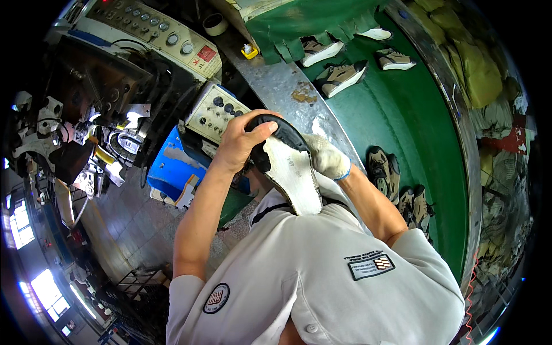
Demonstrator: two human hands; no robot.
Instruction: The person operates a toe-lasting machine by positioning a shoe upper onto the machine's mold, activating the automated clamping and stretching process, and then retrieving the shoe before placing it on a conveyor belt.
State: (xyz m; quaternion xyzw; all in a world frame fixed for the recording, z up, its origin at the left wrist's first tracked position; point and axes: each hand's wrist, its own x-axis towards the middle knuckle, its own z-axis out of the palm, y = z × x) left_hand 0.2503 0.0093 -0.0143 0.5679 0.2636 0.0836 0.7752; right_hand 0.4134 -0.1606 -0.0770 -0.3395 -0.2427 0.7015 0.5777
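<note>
A shoe upper (pixel 292 172) stands in front of my body with its white underside facing me. Its far end is black and curves over the edge, and its narrower near end rests against my shirt. My bare left hand (pixel 244 138) grips the black end, with the thumb pressed on the rim and the fingers behind it. My right hand (pixel 329 159), in a pale work glove, is closed round the shoe's right side. The glove's fingertips are hidden behind the shoe.
To the right, a green conveyor belt (pixel 414 144) carries several brown and black shoes (pixel 343 77) along a metal ledge (pixel 282 80). A machine with a control panel (pixel 161 31), a smaller knob box (pixel 215 112) and a blue bin (pixel 175 164) stand left. Yellowish sacks (pixel 474 66) lie beyond the belt.
</note>
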